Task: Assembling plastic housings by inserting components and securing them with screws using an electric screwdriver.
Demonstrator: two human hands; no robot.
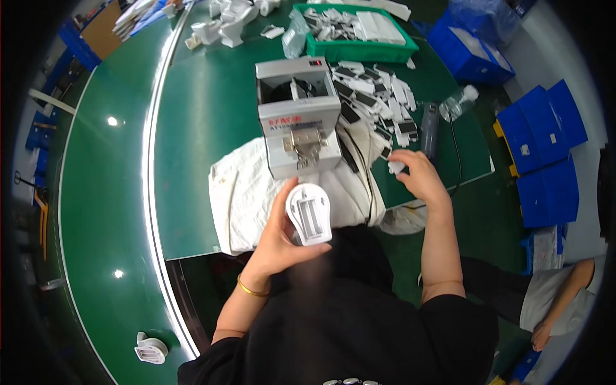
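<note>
My left hand [280, 240] holds up a white plastic housing [310, 215], rounded at the top, with a long recessed slot facing me. The fingers and thumb wrap round its sides. My right hand [420, 174] reaches to the near end of a pile of small flat white and black parts [378, 96]. Between its thumb and fingers is a small white piece [396, 167], partly hidden by the fingers. Just beyond my left hand stands a grey boxy bench machine [298, 115] with an open top and a metal bracket on its front. It rests on a white cloth [239, 196].
A green tray [359, 52] of similar parts stands at the back. White housings [224, 22] lie far left of it; another housing [151, 350] sits at lower left. A clear pump bottle [457, 102] and grey cylinder [430, 128] stand right. Blue bins [545, 141] and a seated person [558, 301] are beyond.
</note>
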